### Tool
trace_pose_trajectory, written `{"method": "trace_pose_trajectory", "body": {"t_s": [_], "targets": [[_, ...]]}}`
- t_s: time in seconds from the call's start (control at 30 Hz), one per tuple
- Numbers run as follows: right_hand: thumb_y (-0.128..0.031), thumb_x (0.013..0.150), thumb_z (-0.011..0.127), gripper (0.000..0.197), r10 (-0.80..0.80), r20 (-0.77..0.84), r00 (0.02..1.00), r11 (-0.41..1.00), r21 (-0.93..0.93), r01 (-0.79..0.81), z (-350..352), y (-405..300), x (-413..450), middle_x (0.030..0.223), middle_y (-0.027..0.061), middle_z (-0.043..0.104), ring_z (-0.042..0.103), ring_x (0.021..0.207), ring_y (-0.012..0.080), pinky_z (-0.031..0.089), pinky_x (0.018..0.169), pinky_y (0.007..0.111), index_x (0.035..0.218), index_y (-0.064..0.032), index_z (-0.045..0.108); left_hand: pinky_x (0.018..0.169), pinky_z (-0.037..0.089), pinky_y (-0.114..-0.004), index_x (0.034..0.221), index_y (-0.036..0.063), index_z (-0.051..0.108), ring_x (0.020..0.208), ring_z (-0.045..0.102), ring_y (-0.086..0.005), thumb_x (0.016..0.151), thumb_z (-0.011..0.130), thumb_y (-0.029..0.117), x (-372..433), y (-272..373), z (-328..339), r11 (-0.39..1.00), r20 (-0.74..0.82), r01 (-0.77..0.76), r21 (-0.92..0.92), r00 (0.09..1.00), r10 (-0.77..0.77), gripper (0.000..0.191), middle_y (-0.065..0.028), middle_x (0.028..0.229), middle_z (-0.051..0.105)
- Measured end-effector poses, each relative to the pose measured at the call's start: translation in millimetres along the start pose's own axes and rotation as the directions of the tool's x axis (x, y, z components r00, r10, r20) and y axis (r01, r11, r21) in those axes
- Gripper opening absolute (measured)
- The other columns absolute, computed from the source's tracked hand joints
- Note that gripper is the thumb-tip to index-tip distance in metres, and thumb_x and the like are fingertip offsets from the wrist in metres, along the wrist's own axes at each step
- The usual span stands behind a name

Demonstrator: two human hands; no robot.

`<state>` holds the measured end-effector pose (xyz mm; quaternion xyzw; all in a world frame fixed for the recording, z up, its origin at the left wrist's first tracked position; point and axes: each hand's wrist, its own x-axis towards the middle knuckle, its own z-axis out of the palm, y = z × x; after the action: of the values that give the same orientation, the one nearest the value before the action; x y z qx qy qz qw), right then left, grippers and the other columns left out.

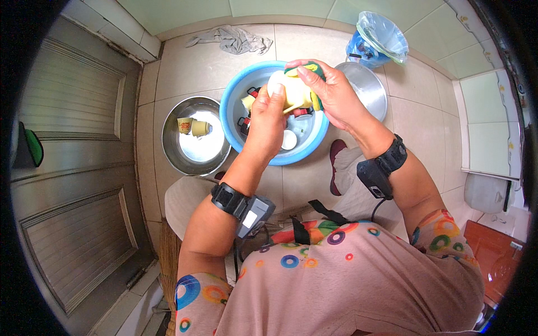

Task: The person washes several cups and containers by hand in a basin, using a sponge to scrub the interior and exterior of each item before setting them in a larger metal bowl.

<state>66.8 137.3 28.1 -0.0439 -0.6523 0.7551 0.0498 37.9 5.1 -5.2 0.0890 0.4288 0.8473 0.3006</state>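
My left hand [269, 113] grips a pale yellow vessel [295, 93], perhaps a small teapot, above a blue plastic basin [234, 138]. Against its far right side, my right hand [332, 90] presses a green and yellow scouring sponge [316, 69]. Inside the basin lie a white round lid or dish [289, 140], a pale yellow cup [248, 102] and several black and red pieces, partly hidden by my hands. To the left, a stainless steel basin [168, 145] holds two small yellow cups, one [184, 125] with a red pattern, the other [200, 128] on its side.
A round metal lid or pan [370, 90] lies right of the blue basin, beside a lined blue waste bin [374, 42]. A grey cloth [235, 40] is on the tiled floor near the far cabinets. A panelled door [75, 168] and a straw broom [169, 260] stand at the left.
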Motion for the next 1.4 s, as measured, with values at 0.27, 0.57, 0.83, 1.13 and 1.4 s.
{"method": "trace_pose_trajectory", "body": {"t_s": [0.27,0.57,0.83,1.13,1.4], "targets": [[-0.028,0.089,0.050,0.033,-0.466,0.184,0.865,0.606,-0.646,0.464,1,4,3,0.105,0.0114,0.059,0.058,0.092,0.0213,0.046,0.082,0.030,0.110,-0.0031,0.055,0.070,0.045,-0.025,0.108,0.0039,0.046,0.084,0.055,-0.0116,0.093,0.041,0.025,1,-13,-5,0.998,-0.043,-0.064,0.017,0.997,0.065,0.026,-0.0052,0.096,0.056],[-0.034,0.088,0.048,0.037,0.032,-0.059,0.998,0.862,-0.503,-0.058,-12,6,6,0.089,0.0146,0.063,0.062,0.083,0.0241,0.048,0.073,0.031,0.108,-0.0050,0.058,0.067,0.044,-0.023,0.099,0.0011,0.049,0.072,0.053,-0.0094,0.092,0.045,0.022,-4,-9,-4,0.853,0.144,-0.238,0.465,0.971,0.192,0.022,-0.0048,0.081,0.057],[-0.031,0.091,0.046,0.037,0.131,-0.066,0.989,0.844,-0.517,-0.146,-18,2,9,0.096,0.0084,0.061,0.059,0.084,0.0159,0.046,0.076,0.026,0.113,-0.0026,0.054,0.064,0.043,-0.028,0.096,0.0014,0.049,0.068,0.052,-0.0151,0.090,0.049,0.020,-2,-4,-7,0.769,0.193,-0.251,0.588,0.967,0.168,0.020,-0.0090,0.073,0.053],[-0.039,0.089,0.046,0.042,-0.257,-0.044,0.965,0.723,-0.671,0.162,-5,0,-2,0.085,0.0199,0.060,0.061,0.076,0.0287,0.047,0.069,0.034,0.106,-0.0020,0.056,0.061,0.041,-0.035,0.090,-0.0002,0.051,0.066,0.050,-0.0292,0.085,0.055,0.019,2,4,-6,0.592,0.176,-0.281,0.756,0.957,0.230,0.020,-0.0145,0.073,0.050],[-0.032,0.089,0.049,0.038,0.487,0.082,0.870,0.793,0.375,-0.480,-20,-17,0,0.095,0.0099,0.061,0.062,0.078,0.0174,0.052,0.070,0.031,0.106,0.0016,0.056,0.067,0.042,-0.033,0.092,0.0007,0.053,0.073,0.052,-0.0262,0.085,0.056,0.019,-6,4,-10,0.668,0.379,-0.415,0.617,0.901,0.210,0.020,-0.0133,0.076,0.052]]}}
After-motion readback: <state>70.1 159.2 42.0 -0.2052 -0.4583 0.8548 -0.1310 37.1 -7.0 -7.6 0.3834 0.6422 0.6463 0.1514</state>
